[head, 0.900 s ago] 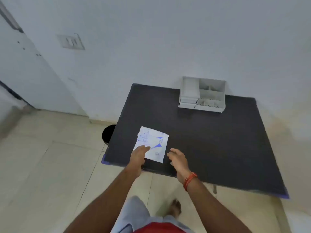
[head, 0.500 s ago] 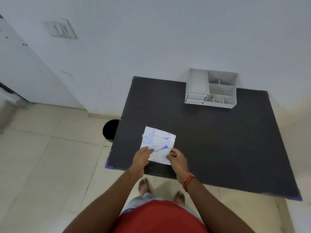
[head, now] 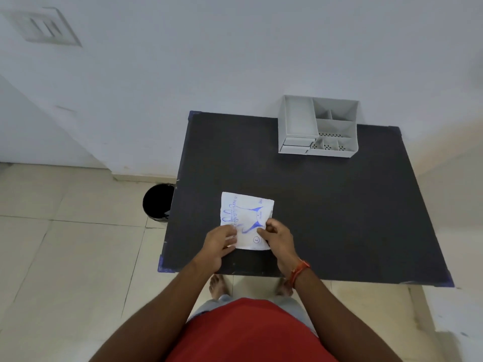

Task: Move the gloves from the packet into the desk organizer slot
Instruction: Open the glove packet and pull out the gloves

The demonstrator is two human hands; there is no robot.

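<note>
Both hands now on packet (head: 247, 220): left hand (head: 219, 242) clamps near-left edge, right hand (head: 277, 235) newly pinches right edge. Organizer (head: 318, 125) well beyond packet. Opening looks next.

We see bare black table (head: 326, 205) between the packet (head: 245, 218) near the front edge and the white organizer (head: 317, 126) at the back, against the wall (head: 235, 61). Nothing stands on that stretch. To the right of our hands the table is open too. The wall closes off the space behind the organizer.
</note>
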